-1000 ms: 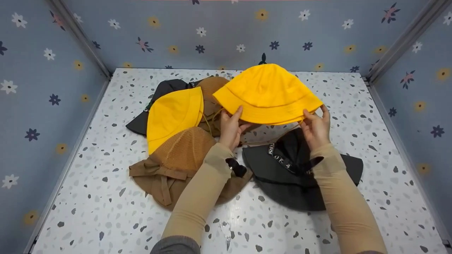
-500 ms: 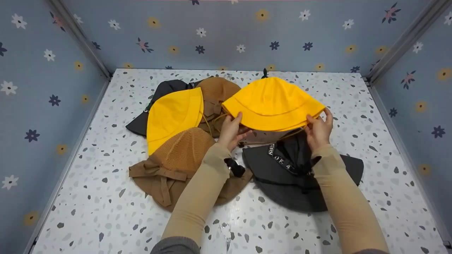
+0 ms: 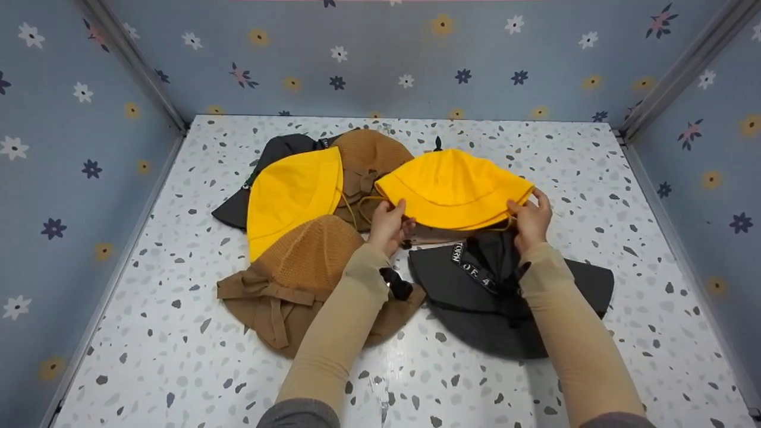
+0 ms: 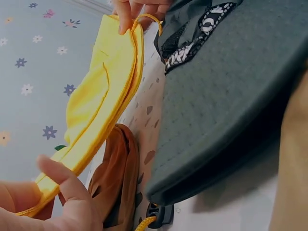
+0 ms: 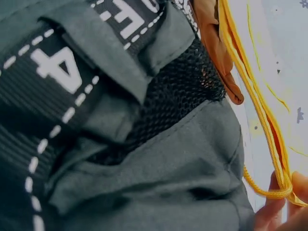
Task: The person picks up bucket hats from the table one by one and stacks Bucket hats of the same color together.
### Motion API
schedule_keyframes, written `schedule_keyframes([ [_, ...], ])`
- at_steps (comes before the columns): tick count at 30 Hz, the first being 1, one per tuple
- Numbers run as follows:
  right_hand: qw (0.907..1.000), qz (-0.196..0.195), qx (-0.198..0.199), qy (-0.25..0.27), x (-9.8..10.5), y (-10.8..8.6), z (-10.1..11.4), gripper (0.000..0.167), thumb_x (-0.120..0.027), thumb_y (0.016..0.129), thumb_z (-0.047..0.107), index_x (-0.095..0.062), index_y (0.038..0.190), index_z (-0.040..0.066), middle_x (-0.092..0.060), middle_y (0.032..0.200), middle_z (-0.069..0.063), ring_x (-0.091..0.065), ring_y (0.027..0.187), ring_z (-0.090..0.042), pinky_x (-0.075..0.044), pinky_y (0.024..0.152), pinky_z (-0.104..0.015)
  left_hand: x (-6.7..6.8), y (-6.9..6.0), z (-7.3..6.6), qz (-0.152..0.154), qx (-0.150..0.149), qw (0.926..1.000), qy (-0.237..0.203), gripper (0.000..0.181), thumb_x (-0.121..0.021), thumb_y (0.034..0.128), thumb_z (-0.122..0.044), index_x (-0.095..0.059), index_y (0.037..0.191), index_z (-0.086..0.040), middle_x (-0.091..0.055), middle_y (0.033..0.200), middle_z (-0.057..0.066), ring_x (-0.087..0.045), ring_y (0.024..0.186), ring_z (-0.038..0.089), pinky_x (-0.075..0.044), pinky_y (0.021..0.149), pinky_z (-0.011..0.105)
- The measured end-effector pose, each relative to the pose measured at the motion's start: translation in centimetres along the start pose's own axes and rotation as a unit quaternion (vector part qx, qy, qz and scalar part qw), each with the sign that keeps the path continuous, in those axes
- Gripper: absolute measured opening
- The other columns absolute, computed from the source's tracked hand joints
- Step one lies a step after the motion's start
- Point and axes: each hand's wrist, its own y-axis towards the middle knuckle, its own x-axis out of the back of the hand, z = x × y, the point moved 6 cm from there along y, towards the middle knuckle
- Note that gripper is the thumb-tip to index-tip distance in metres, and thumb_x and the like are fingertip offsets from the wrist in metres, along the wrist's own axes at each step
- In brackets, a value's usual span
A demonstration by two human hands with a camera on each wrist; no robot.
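Two hands were on a yellow bucket hat [image 3: 455, 190], which stood crown-up just right of the middle of the frame. The left hand [image 3: 392, 229] pinched the brim at its lower left, and the right hand [image 3: 531, 220] pinched it at the right end, thumb on the outer face. From where I stood I could not tell whether the brim touched the table [image 3: 148, 368]. A small dark leaf-shaped tip [image 3: 438, 143] poked up behind the crown, and a thin yellow cord [image 5: 269, 193] looped beside the right hand's fingers. Below the held hat, at lower right, lay a dark grey hat [image 3: 475, 315] with a white-lettered band [image 3: 475, 274], partly covered by the right forearm. At lower left a brown hat with a knitted crown [image 3: 315, 255] and a bow lay partly under the left forearm, overlapping a second yellow hat [image 3: 291, 193] left of centre, which was tipped on its side. Above that, toward the upper middle, sat another brown hat [image 3: 371, 154], and a black hat [image 3: 288, 144] showed behind them. Flowered blue panels [image 3: 386, 35] rose around the speckled white tabletop.
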Motion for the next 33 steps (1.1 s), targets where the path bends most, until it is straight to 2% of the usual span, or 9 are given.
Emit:
schedule_keyframes([
  [3, 1.0000, 0.005, -0.005, 0.000, -0.2, -0.3, 0.1, 0.063, -0.060, 0.095, -0.002, -0.038, 0.151, 0.017, -0.059, 0.112, -0.006, -0.060, 0.074, -0.013, -0.051, 0.061, -0.020, 0.1, 0.3, 0.2, -0.005, 0.007, 0.9998, -0.021, 0.051, -0.046, 0.1060, -0.016, -0.030, 0.154, -0.008, -0.047, 0.137, 0.016, -0.059, 0.080, 0.018, -0.054, 0.076, 0.028],
  [6, 0.9999, 0.009, -0.010, 0.008, -0.4, -0.2, -0.1, 0.064, -0.060, 0.094, -0.004, -0.038, 0.151, 0.015, -0.058, 0.102, -0.005, -0.060, 0.068, -0.013, -0.053, 0.058, -0.020, 0.3, 0.5, 0.3, -0.014, 0.007, 0.9988, -0.046, 0.054, -0.044, 0.1061, -0.011, -0.024, 0.156, -0.005, -0.040, 0.149, 0.019, -0.060, 0.087, 0.020, -0.056, 0.088, 0.032],
  [9, 0.9997, 0.014, -0.018, 0.012, -0.6, 0.2, -0.5, 0.067, -0.060, 0.093, -0.006, -0.037, 0.152, 0.015, -0.058, 0.100, -0.007, -0.060, 0.063, -0.014, -0.055, 0.060, -0.021, 0.4, 0.5, 0.2, -0.024, 0.004, 0.9974, -0.068, 0.057, -0.042, 0.1061, -0.008, -0.018, 0.158, -0.005, -0.033, 0.154, 0.018, -0.058, 0.093, 0.021, -0.053, 0.098, 0.037],
  [14, 0.9995, 0.021, -0.021, 0.010, -0.9, 1.2, -1.2, 0.069, -0.061, 0.094, -0.005, -0.033, 0.154, 0.016, -0.057, 0.099, -0.007, -0.060, 0.061, -0.013, -0.055, 0.062, -0.020, 0.5, 0.6, 0.0, -0.031, -0.007, 0.9961, -0.083, 0.057, -0.041, 0.1063, -0.006, -0.017, 0.158, -0.004, -0.031, 0.156, 0.017, -0.056, 0.103, 0.025, -0.052, 0.101, 0.039],
  [20, 0.9993, 0.021, -0.029, 0.004, -1.1, 1.8, -1.8, 0.070, -0.059, 0.095, -0.003, -0.028, 0.155, 0.012, -0.054, 0.102, -0.005, -0.061, 0.066, -0.010, -0.056, 0.067, -0.018, 0.7, 0.6, 0.0, -0.031, 0.006, 0.9966, -0.076, 0.060, -0.042, 0.1058, -0.007, -0.013, 0.159, -0.006, -0.027, 0.160, 0.016, -0.052, 0.130, 0.031, -0.048, 0.107, 0.039],
  [23, 0.9993, 0.020, -0.032, -0.007, -1.3, 1.8, -1.9, 0.071, -0.059, 0.095, -0.004, -0.026, 0.156, 0.010, -0.053, 0.105, -0.004, -0.061, 0.071, -0.011, -0.056, 0.072, -0.019, 0.9, 0.4, -0.2, -0.028, 0.016, 0.9967, -0.074, 0.063, -0.042, 0.1060, -0.008, -0.008, 0.159, -0.007, -0.021, 0.163, 0.015, -0.045, 0.138, 0.033, -0.044, 0.110, 0.040],
  [26, 0.9991, 0.018, -0.024, -0.031, -1.5, 1.7, -1.9, 0.069, -0.058, 0.095, -0.006, -0.027, 0.155, 0.007, -0.055, 0.119, -0.009, -0.061, 0.083, -0.012, -0.056, 0.082, -0.021, 1.1, 0.1, -0.8, -0.027, 0.019, 0.9962, -0.080, 0.065, -0.043, 0.1056, -0.008, -0.007, 0.159, -0.007, -0.017, 0.164, 0.015, -0.039, 0.142, 0.034, -0.042, 0.112, 0.040],
  [30, 0.9973, 0.017, -0.011, -0.071, -1.7, 1.4, -1.7, 0.069, -0.055, 0.093, -0.009, -0.027, 0.155, 0.005, -0.044, 0.147, -0.016, -0.056, 0.113, -0.020, -0.051, 0.099, -0.027, 1.7, -0.4, -1.9, -0.029, 0.014, 0.9960, -0.083, 0.067, -0.047, 0.1042, -0.008, -0.009, 0.159, -0.005, -0.020, 0.162, 0.015, -0.038, 0.142, 0.034, -0.041, 0.113, 0.039],
  [33, 0.9954, 0.013, -0.002, -0.095, -1.7, 1.2, -1.6, 0.070, -0.053, 0.091, -0.012, -0.029, 0.155, 0.003, -0.037, 0.156, -0.014, -0.047, 0.130, -0.022, -0.046, 0.106, -0.029, 2.5, -0.9, -2.9, -0.032, 0.011, 0.9967, -0.074, 0.066, -0.050, 0.1034, -0.009, -0.014, 0.158, -0.006, -0.025, 0.160, 0.013, -0.040, 0.139, 0.034, -0.042, 0.113, 0.039],
])
